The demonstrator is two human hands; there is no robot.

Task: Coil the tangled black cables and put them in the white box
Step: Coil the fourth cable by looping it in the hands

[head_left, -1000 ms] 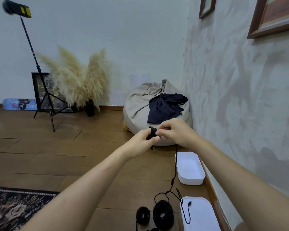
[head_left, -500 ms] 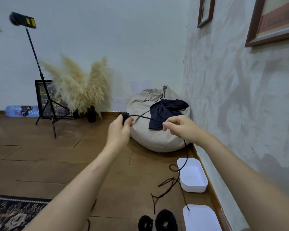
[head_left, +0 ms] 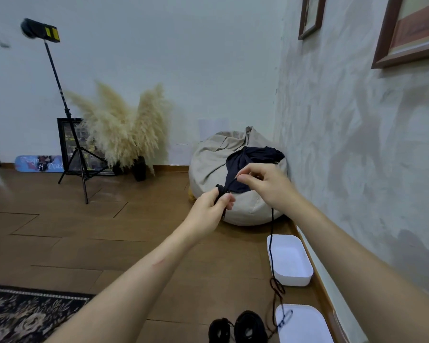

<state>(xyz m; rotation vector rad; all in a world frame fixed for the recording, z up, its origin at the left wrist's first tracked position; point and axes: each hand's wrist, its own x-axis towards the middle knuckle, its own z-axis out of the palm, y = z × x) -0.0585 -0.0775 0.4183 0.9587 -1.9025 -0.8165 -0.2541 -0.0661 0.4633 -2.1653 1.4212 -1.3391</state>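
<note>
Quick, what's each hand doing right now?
Left hand: grips the coiled end of the black cable.
Right hand: pinches that cable's loose strand.

The cable (head_left: pixel 271 233) is black, like the two coils (head_left: pixel 249 326) at six o'clock; the box (head_left: pixel 295 280) and lid (head_left: pixel 305 325) at five o'clock are plain white. The floor (head_left: pixel 109 231) is brown wood, the rug (head_left: pixel 22 315) at eight o'clock dark with a pale floral pattern, the beanbag (head_left: pixel 208 164) beige, the cloth (head_left: pixel 255 157) on it navy.

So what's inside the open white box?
Nothing visible in the box; its bare floor shows. The cable from the right hand crosses its left edge, hiding a strip.
</note>
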